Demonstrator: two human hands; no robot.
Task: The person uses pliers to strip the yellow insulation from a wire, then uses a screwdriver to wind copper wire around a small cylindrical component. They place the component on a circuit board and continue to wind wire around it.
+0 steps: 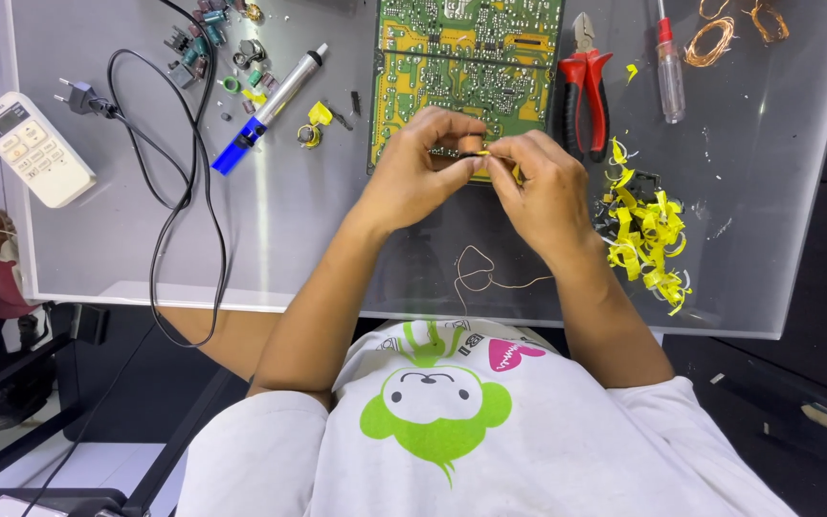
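Hands mid-table, L fingers & R fingers pinching small coil, circuit board behind.

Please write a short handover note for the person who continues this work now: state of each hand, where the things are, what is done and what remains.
Left hand: pinches a small copper-coloured coil.
Right hand: fingertips on the coil's yellow tape.
Both are above the near edge of the green circuit board.
Around: red cutters right of the board, yellow tape scraps further right, loose thin wire on the table near the body.
Done: much tape already stripped, judging by the scraps.
Left: tape remains on the coil.
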